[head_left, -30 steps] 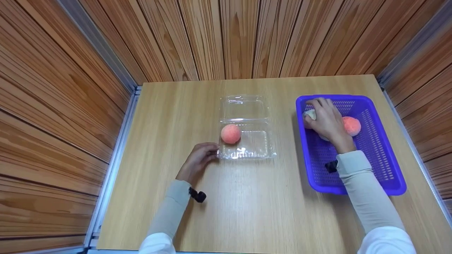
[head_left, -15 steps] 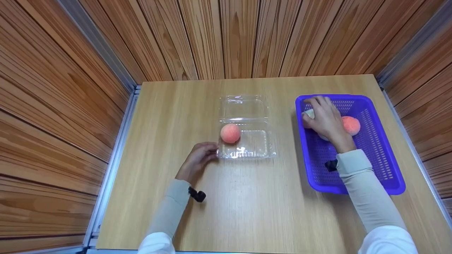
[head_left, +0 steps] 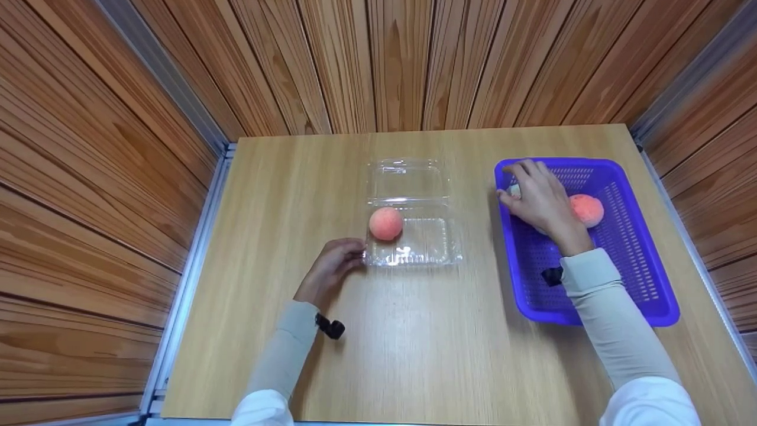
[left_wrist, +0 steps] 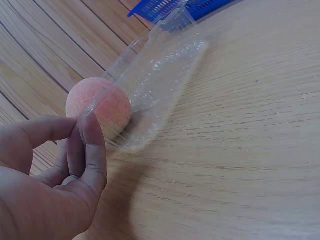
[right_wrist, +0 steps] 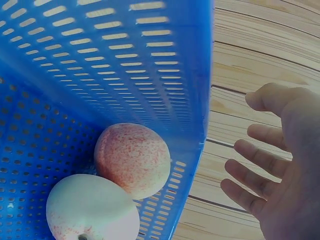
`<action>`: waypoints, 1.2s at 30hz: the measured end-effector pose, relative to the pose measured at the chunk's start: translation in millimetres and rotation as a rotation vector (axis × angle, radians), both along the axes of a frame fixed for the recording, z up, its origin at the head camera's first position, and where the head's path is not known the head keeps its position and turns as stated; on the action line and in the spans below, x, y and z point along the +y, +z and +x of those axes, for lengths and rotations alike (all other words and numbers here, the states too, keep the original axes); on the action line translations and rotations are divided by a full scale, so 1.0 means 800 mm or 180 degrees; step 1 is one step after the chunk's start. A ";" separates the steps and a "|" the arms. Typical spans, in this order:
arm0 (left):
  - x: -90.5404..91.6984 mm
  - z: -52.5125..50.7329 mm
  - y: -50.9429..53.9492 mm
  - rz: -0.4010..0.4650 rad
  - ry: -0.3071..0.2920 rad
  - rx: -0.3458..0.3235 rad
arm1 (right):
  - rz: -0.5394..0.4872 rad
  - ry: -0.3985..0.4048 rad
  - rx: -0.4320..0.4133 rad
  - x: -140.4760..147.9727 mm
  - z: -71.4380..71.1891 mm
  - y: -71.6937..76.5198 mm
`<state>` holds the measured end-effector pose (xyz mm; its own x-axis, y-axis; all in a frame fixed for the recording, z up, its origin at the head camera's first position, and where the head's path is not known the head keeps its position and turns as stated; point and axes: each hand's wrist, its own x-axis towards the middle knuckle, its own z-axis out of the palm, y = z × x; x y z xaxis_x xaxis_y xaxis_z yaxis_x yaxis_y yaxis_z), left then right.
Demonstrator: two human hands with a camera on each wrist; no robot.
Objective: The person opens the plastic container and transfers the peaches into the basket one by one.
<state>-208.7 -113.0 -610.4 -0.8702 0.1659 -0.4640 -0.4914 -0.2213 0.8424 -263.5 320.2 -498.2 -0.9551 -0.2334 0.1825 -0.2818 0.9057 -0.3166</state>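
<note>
My left hand (head_left: 334,265) pinches the near left corner of a clear plastic clamshell box (head_left: 423,239) between thumb and fingers. The box lies with its lid folded back, away from me. One pink peach (head_left: 385,223) sits in its left part, close behind those fingers in the left wrist view. Over the far left of a purple-blue basket, my right hand (head_left: 543,201) has its fingers spread and holds nothing. Below it in the basket are a pale peach (right_wrist: 92,207) and a redder peach (right_wrist: 132,160); the hand partly covers the pale one in the head view.
The basket (head_left: 514,284) has perforated walls and stands at the table's right side. Wood-panelled walls (head_left: 399,65) rise behind and beside the wooden table (head_left: 402,343). Small black cameras (head_left: 331,327) are strapped at both wrists.
My right hand has shifted slightly left and away from me, its fingers and thumb spreading wider above the pale peach. The left hand, box and peach in it look the same.
</note>
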 end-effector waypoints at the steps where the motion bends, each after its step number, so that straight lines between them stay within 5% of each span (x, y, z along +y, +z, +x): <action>1: 0.000 0.000 0.000 -0.0003 -0.0009 -0.0002 | 0.0009 -0.0001 0.0004 -0.001 0.000 0.000; 36: -0.001 -0.001 -0.001 0.0033 0.0071 -0.0075 | 0.0070 0.0274 0.0207 -0.032 0.002 0.011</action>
